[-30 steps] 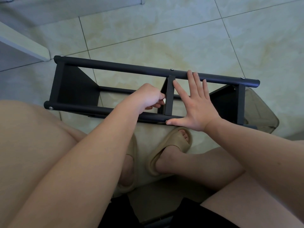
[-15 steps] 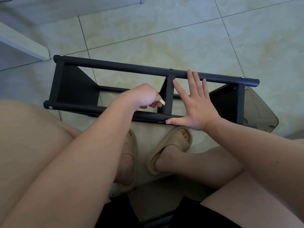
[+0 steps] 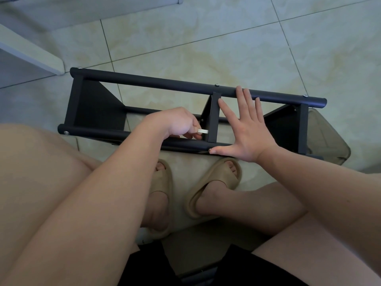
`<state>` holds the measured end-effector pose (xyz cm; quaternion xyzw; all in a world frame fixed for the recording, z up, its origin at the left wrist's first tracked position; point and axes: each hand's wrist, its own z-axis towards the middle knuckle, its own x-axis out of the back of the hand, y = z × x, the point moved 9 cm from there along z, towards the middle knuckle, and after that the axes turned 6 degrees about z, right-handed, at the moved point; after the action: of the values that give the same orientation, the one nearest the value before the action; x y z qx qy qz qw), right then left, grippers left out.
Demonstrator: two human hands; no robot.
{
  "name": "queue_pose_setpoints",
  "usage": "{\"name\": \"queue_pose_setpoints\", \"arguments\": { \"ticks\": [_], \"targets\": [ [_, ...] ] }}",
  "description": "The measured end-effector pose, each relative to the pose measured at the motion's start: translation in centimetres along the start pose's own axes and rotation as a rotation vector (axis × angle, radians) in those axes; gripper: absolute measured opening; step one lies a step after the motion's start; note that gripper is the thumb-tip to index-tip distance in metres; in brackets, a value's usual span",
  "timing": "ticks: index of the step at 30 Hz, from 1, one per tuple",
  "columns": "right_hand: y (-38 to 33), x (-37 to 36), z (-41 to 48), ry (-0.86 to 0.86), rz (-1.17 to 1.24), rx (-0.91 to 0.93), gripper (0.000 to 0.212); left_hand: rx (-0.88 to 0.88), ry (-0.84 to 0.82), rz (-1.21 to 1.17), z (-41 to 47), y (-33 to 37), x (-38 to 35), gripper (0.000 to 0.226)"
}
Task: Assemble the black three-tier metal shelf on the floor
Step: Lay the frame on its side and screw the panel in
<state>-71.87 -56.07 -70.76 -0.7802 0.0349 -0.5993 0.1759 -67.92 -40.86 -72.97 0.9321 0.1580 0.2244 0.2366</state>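
On the tiled floor point(image 3: 226, 38) the black shelf point(image 3: 156, 83) lies on its side. The left hand point(image 3: 181, 122) pinches a small pale tool point(image 3: 203, 131), newly showing beyond its curled fingers beside the middle tier point(image 3: 214, 118). The right hand point(image 3: 245, 129) lies flat, fingers spread, bracing the shelf. That tier's fastening is probably being tightened.

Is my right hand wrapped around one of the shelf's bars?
No, the right hand lies flat, fingers straight and spread, across the shelf's two upper bars.
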Motion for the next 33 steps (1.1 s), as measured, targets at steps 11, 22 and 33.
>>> {"name": "queue_pose_setpoints", "arguments": {
  "ticks": [11,22,33],
  "targets": [
    [0.0,0.1,0.0,-0.014,0.001,-0.013,0.127,0.023,0.022,0.069,0.3,-0.9,-0.2,0.027],
    [-0.1,0.1,-0.1,-0.011,0.014,-0.009,0.126,0.026,0.089,0.238,0.0,-0.6,1.2,0.011],
    [0.0,0.0,0.0,-0.008,0.009,0.0,0.127,-0.035,0.194,-0.056,1.1,0.1,1.3,0.02]
  ]
}}
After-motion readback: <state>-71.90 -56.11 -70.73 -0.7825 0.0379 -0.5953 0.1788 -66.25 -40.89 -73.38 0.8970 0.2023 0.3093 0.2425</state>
